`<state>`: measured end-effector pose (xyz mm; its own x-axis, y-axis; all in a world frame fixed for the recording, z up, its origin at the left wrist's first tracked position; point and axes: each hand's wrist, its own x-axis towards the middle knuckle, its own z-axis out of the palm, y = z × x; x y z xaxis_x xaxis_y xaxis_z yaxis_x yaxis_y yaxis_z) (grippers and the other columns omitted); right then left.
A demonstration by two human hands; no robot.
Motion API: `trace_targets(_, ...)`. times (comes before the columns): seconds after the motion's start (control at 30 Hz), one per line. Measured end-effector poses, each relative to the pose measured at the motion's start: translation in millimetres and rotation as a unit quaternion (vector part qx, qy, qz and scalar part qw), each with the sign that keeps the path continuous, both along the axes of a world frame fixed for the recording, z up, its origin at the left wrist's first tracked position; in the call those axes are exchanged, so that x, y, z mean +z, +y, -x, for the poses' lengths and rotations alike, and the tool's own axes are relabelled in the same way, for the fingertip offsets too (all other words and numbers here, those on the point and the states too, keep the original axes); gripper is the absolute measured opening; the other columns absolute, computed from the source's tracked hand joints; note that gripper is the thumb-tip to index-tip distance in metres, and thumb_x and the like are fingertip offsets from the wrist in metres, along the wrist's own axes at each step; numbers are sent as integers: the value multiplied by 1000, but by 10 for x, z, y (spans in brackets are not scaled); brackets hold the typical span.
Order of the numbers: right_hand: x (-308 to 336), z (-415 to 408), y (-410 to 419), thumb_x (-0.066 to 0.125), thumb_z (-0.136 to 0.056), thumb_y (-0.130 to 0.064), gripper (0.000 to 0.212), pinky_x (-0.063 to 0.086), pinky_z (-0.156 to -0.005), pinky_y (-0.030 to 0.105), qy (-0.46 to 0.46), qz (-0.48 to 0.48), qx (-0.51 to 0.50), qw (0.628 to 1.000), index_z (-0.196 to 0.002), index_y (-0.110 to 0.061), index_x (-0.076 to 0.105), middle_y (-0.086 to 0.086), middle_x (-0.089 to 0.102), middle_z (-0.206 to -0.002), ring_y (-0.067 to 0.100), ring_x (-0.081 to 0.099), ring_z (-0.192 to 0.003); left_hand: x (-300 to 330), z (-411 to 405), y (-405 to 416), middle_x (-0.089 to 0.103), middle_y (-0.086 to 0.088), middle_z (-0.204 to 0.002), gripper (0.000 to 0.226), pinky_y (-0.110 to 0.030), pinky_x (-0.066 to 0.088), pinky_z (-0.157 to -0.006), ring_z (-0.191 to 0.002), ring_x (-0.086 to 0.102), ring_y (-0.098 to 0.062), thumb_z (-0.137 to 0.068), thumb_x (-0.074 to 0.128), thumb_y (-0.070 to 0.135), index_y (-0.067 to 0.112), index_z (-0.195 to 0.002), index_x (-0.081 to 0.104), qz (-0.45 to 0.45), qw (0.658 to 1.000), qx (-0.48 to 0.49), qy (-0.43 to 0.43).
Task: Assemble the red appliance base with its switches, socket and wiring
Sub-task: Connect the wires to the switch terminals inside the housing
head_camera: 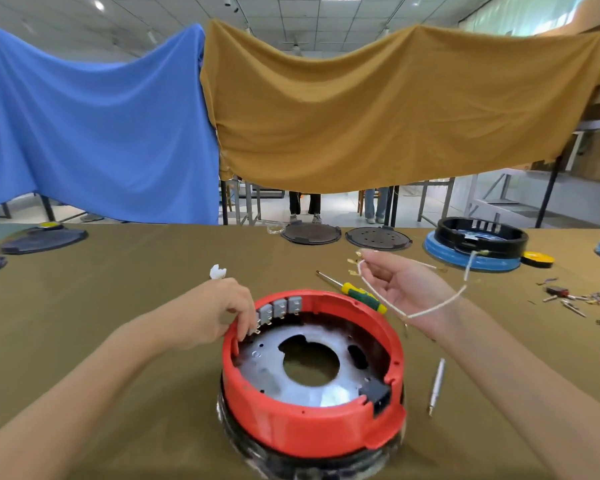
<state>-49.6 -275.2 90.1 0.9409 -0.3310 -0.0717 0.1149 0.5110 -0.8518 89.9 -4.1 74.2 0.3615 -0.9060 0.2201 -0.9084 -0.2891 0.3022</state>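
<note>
The red appliance base (312, 431) stands on the table in front of me, open side up, with a metal plate (274, 368) inside. Several grey switches (278, 308) sit in a row along its far inner wall. A black socket (378, 396) is set in the near right wall. My left hand (222, 313) rests on the far left rim, fingers curled over it beside the leftmost switch. My right hand (406, 282) is raised beyond the base, palm up, and pinches a white wire (440, 304) with brass terminals that loops over the wrist.
A green-and-yellow screwdriver (357, 292) lies behind the base, a thin metal tool (437, 382) to its right. A small white part (218, 271) lies beyond my left hand. Loose wires and connectors (575, 299) lie far right. A black base on a blue stand (475, 244) and dark lids (310, 233) line the far edge.
</note>
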Motion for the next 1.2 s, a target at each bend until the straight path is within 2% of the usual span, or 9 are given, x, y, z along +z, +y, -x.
trace_targets(0.2, -111, -74, 198, 70, -87, -2, 8, 58, -60, 20, 42, 112, -1, 993, -93, 4, 69, 14, 72, -78, 17, 68, -69, -140, -57, 1, 72, 12, -106, 50, -23, 50, -93, -104, 67, -7, -84, 50, -22, 20, -80, 77, 133, 982, 48, 125)
trace_targets(0.33, -133, -99, 222, 73, -84, -2, 21, 58, -57, 22, 44, 155, -39, 986, -103, 6, 67, 16, 72, -79, 20, 69, -65, -216, -13, 56, 67, 22, -106, 26, -30, 59, -81, -95, 70, -7, -90, 73, 29, 38, -112, 63, 134, 932, 124, 313)
trace_targets(0.4, -141, -135, 253, 73, -84, -1, 24, 58, -53, 23, 38, 185, -67, 980, -105, 7, 64, 17, 71, -75, 21, 66, -60, -257, -2, 16, 65, 16, -107, 31, -32, 60, -74, -85, 70, -8, -88, 73, 23, 38, -113, 60, 72, 947, 159, 271)
trace_targets(0.6, -139, -214, 391, 70, -86, 1, 22, 58, -52, 28, -19, 282, -98, 954, -105, 3, 58, 22, 71, -73, 22, 64, -55, -136, -65, -268, 67, 13, -99, 24, -14, 49, -71, -88, 69, -10, -89, 66, 10, 23, -110, 68, 86, 964, 221, 122)
trace_targets(0.73, -142, -234, 426, 68, -88, 1, 21, 58, -53, 28, -63, 323, -104, 938, -102, 5, 54, 25, 70, -75, 23, 66, -56, -99, 58, -462, 67, 5, -99, 15, -33, 48, -90, -98, 62, -15, -98, 57, 35, 24, -96, 67, 151, 960, 230, 61)
trace_targets(0.83, -150, -263, 455, 67, -89, 1, 18, 60, -58, 32, -88, 286, -115, 947, -99, 5, 53, 26, 71, -75, 28, 69, -61, -83, 248, -601, 72, 7, -86, 32, -31, 51, -76, -82, 65, -11, -93, 58, 54, 25, -90, 70, 164, 955, 177, 171)
trace_targets(0.97, -205, -262, 503, 69, -90, -5, 17, 61, -65, 33, -111, 254, -90, 957, -96, -2, 54, 25, 72, -81, 29, 72, -70, -90, 320, -686, 76, 0, -77, 11, -35, 53, -76, -74, 69, -12, -92, 70, 26, 15, -90, 74, 231, 923, 152, 267)
trace_targets(1.07, -216, -208, 431, 72, -90, -14, 26, 61, -71, 35, -113, 296, -51, 947, -105, 2, 57, 26, 71, -87, 29, 70, -74, -111, 252, -643, 72, 2, -68, 9, -26, 52, -70, -61, 62, -9, -95, 65, 17, 15, -88, 69, 295, 895, 172, 287)
trace_targets(1.2, -131, -110, 292, 68, -89, -24, 31, 60, -74, 32, -111, 424, 8, 899, -117, -11, 63, 19, 73, -90, 30, 71, -78, -142, 194, -587, 69, 5, -62, 8, -17, 44, -49, -45, 54, -6, -95, 65, 20, 17, -88, 65, 289, 906, 189, 244)
